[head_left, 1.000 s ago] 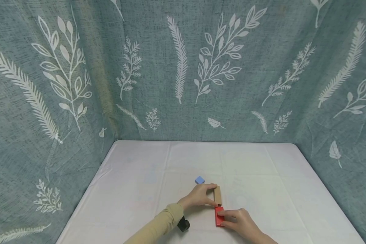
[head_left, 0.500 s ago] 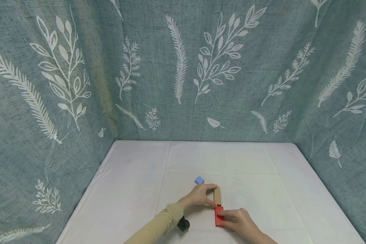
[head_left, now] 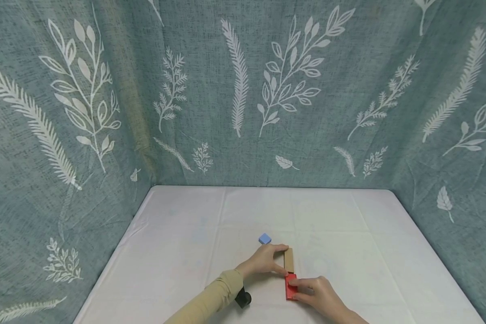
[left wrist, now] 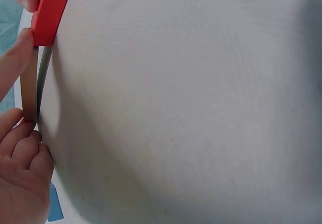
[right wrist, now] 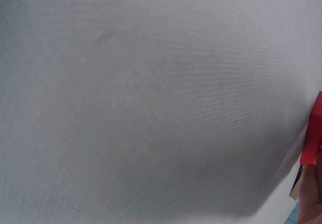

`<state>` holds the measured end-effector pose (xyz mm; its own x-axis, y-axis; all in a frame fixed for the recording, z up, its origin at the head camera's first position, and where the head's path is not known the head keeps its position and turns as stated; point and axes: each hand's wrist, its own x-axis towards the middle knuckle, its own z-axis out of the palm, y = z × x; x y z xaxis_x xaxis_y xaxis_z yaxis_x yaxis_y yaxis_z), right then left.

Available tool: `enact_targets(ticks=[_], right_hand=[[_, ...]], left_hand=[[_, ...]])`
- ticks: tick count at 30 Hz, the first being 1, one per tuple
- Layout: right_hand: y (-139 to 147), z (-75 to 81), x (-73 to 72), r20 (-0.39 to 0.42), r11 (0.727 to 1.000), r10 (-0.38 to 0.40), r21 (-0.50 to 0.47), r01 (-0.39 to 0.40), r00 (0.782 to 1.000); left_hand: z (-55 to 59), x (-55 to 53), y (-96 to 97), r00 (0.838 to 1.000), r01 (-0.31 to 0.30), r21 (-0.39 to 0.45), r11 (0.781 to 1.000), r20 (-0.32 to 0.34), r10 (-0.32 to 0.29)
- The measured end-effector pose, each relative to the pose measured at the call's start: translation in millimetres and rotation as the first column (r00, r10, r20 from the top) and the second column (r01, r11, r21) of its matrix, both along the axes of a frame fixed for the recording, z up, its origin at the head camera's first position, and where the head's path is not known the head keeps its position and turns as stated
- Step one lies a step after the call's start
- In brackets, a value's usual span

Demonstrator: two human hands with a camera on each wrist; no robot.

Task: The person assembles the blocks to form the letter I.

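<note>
A slim tan bar (head_left: 289, 261) with a dark lower edge lies lengthwise on the white tabletop. Its two ends are held between the thumb and fingers of my left hand (head_left: 262, 260). Against the bar's near end sits a red oblong block (head_left: 290, 290), which my right hand (head_left: 320, 293) pinches from the right. In the left wrist view, the left thumb reaches the spot where the red block (left wrist: 53, 12) meets the tan bar (left wrist: 29, 85). Only a corner of the red block (right wrist: 313, 136) shows in the right wrist view.
A small blue block (head_left: 265, 239) lies just beyond my left hand. The black device (head_left: 243, 298) under the left sleeve is partly hidden. Green leaf-patterned cloth (head_left: 251, 90) hangs behind and beside the white tabletop (head_left: 186, 225).
Both hands keep their places on the tan bar and the red block. The red block's far end appears very slightly nearer the bar; otherwise little differs.
</note>
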<state>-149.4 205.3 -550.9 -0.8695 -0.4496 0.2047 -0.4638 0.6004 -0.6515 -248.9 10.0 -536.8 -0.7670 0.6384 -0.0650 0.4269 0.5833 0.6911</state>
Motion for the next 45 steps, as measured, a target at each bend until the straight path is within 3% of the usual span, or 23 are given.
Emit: enact_targets(ticks=[13,30,45], right_hand=[[-0.5,-0.8,-0.9,-0.038,1.000,-0.004,-0.005,0.003,0.999],[0.3,1.1,-1.5,-0.043,1.000,0.008,0.003,-0.008,0.999],[-1.3,3.0,-0.8,-0.027,1.000,0.007,0.026,-0.007,1.000]], left_hand=[[0.5,1.5,-1.5,1.000,-0.006,0.033,0.999,-0.016,0.007],[-0.3,-1.0,-0.4,0.999,0.017,-0.004,1.000,-0.043,-0.017],[-1.3,0.4,-0.4,1.000,0.017,0.000,1.000,-0.023,-0.017]])
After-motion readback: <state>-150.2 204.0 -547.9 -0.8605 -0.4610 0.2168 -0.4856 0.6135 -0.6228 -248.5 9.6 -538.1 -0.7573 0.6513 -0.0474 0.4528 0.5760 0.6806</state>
